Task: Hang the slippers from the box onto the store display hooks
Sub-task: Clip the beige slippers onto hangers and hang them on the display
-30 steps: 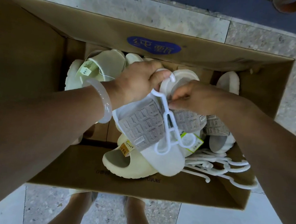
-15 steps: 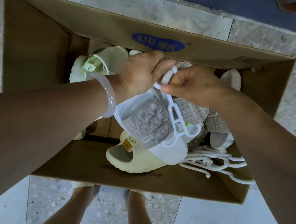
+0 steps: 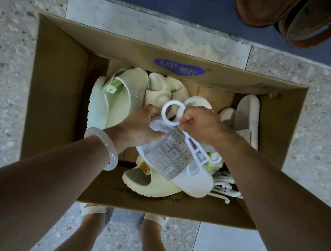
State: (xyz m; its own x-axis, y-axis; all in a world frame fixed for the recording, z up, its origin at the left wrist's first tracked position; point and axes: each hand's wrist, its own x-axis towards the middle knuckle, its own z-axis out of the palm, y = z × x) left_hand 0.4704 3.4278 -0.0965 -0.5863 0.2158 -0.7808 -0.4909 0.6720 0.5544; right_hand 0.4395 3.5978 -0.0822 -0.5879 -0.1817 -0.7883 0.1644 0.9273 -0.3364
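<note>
**Fitting a slipper to its hanger, above the open box**

At frame centre, both hands work on one grey-strapped white slipper held over the cardboard box, which fills the middle of the frame on a stone floor. The left hand has its fingers curled round the heel end of the slipper. The right hand pinches the white plastic hanger just below its ring-shaped hook, which stands up between the two hands; the hanger's frame runs down across the slipper's strap. More slippers lie in the box: pale green ones at upper left, beige ones at upper right, a yellow one at the lower edge beneath the held slipper. Loose hangers lie at the lower right of the box. Brown footwear hangs at the upper right corner of the frame; no display hook is visible. The step in hand appears to be seating the slipper on its hanger. The next move probably calls for lifting the assembly by the ring and raising it toward a hook outside this view.
</note>
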